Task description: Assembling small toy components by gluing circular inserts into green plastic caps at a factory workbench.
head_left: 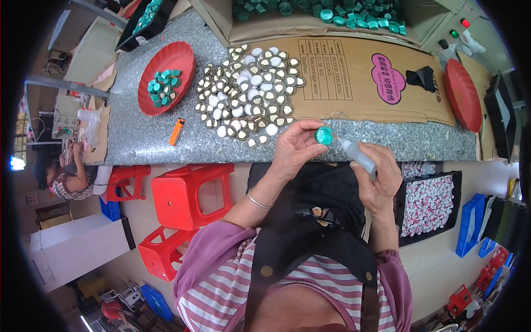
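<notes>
My left hand [293, 148] pinches a small shiny green fluted cap [323, 135] between thumb and fingertips, its hollow side facing up. In my right hand [381, 178] is a translucent squeeze bottle [359, 155], tilted so its thin nozzle points at the cap's rim; I cannot tell whether it touches. Beyond my left hand spreads a pile of small round pieces [255, 80] with white and pale gold faces. Left of the pile, a red scalloped dish [182, 55] holds several green caps [164, 83]. An orange lighter [176, 132] lies nearer the table edge.
Flat cardboard [354, 108] covers the table's right part. Behind it an open box holds many green caps [362, 23]. Another red dish [463, 94] stands at right. Red stools [191, 193], a tray of white-and-pink pieces [428, 206] and a seated person [72, 177] are around the table.
</notes>
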